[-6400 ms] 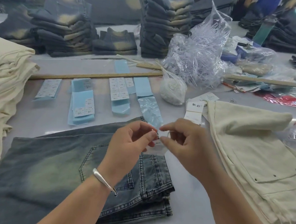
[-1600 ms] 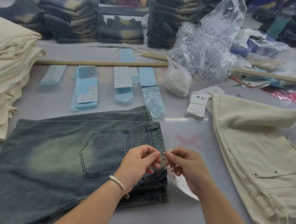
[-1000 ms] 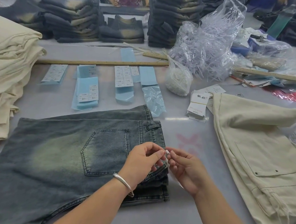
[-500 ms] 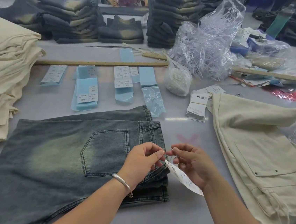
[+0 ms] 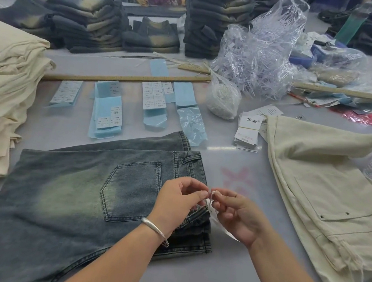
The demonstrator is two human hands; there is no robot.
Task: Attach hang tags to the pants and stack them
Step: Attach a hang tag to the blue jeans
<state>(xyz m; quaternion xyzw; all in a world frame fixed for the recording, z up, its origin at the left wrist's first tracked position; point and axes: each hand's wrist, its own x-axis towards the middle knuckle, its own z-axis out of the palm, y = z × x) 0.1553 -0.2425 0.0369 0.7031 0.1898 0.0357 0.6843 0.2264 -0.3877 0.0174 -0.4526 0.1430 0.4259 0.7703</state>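
Nearest, the left hand [image 5: 177, 203] and right hand [image 5: 239, 217] meet over the waistband of the folded jeans [image 5: 71, 197] lying on the grey surface [image 5: 211, 279]. Both pinch a thin white string [image 5: 212, 193] with curled fingertips; a hang tag [image 5: 227, 233] shows beneath the right hand. Cream pants [image 5: 325, 201] lie to the right, a tag pile [image 5: 247, 133] behind, and jean stacks [image 5: 216, 17] farthest.
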